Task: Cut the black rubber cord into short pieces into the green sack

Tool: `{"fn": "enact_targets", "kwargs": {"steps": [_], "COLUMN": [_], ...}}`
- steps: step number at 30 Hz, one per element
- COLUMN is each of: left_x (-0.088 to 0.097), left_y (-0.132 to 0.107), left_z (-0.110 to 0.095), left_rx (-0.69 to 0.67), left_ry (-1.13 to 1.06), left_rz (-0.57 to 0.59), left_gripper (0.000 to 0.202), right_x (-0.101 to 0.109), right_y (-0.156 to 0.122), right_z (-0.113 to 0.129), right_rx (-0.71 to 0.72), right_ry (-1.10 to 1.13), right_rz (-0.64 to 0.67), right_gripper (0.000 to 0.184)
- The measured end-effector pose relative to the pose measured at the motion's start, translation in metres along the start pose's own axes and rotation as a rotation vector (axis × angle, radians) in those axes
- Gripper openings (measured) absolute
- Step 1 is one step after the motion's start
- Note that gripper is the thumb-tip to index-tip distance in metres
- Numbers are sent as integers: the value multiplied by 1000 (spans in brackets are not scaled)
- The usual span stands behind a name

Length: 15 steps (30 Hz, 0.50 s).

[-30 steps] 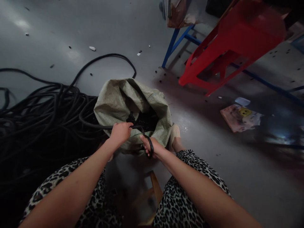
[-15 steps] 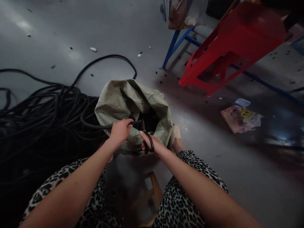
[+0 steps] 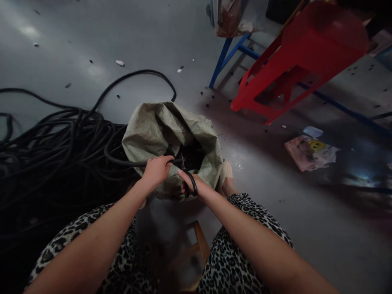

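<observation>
My left hand point(image 3: 157, 169) is closed around a thick black hose or cable point(image 3: 122, 162), close to its right end. That end reaches over the mouth of a greenish woven sack point(image 3: 143, 130). My right hand point(image 3: 192, 183) grips black-handled scissors point(image 3: 193, 185), whose blades point up and stand against the end of the black length. Whether the blades are cutting into it is too small to tell. Dark pieces point(image 3: 196, 155) lie inside the sack, hard to make out in the shadow.
A large tangle of the same black length point(image 3: 76, 134) lies on the floor at left. A red plastic stool point(image 3: 318, 45) and a blue metal frame point(image 3: 221, 61) stand at upper right. A printed plastic bag point(image 3: 308, 151) lies right. Between my legs is a wooden stool point(image 3: 200, 243).
My right hand with the scissors has shifted slightly left, nearer my left hand. The blades now stand closer along the black length. My left hand has barely moved.
</observation>
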<state>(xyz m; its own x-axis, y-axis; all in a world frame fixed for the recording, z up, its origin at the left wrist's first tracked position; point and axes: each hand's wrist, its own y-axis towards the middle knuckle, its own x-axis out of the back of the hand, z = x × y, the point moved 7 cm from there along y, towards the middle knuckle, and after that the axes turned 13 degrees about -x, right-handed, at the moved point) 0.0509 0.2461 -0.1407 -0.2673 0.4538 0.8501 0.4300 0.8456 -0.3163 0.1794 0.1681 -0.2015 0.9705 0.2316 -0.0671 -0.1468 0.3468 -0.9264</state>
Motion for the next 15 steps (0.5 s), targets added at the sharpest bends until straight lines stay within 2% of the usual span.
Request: {"fn": "enact_targets", "kwargs": {"steps": [5, 10, 15], "left_x": [-2, -4, -5], "left_y": [-1, 0, 0], "left_z": [-1, -2, -1], "left_rx": [-9, -15, -11], "left_ry": [4, -14, -15], "left_rz": [33, 43, 42], "left_gripper": [36, 37, 36], "right_x": [0, 2, 0], "right_y": [-1, -5, -8], "right_z": [2, 1, 3], "right_rx": [16, -69, -59], "right_ry": [23, 114, 147], "right_rz": [7, -8, -3], "right_gripper": [49, 49, 51]}}
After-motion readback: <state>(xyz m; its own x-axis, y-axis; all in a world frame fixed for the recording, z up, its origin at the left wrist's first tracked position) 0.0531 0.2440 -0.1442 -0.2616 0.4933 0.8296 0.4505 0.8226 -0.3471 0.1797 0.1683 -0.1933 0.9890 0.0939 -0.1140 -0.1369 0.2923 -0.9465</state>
